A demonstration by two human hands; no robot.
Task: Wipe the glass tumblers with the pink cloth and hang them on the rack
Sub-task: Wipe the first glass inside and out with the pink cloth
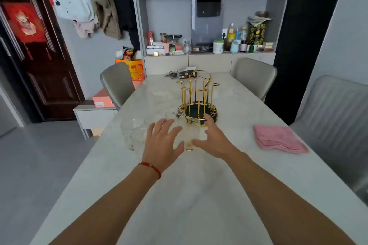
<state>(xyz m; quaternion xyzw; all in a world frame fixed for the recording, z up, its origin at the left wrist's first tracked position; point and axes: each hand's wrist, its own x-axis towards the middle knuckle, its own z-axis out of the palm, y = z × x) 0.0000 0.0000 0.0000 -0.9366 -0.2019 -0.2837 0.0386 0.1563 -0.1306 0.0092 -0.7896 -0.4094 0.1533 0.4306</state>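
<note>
Tabletop point(199, 195): pale, marbled; both forearms reach out over its near part.
Left hand point(162, 141): fingers spread and straight, palm down, a red cord on the wrist; the fingertips lie at the left side of the nearest tumbler, whether touching cannot be told.
Right hand point(214, 139): fingers spread and relaxed, gripping nothing; thumb close to the right side of the same tumbler.
Nearest tumbler point(191, 135): upright between the two hands, ribbed clear glass with a gold rim.
Second tumbler point(178, 116): upright just behind and left of the first, partly hidden by the left fingers.
More glasses point(135, 129): a faint clear cluster left of the left hand, near the tabletop's left edge; the count is hard to tell.
Cloth point(278, 138): pink, folded, flat on the tabletop right of the hands, near the right edge.
Rack point(198, 97): gold wire with hooked posts on a dark round base, just behind the tumblers; no glass hangs on it.
Keys point(170, 75): at the far end, beside a dark tissue box point(186, 73).
Chairs point(253, 76): grey, around the far and right sides.
</note>
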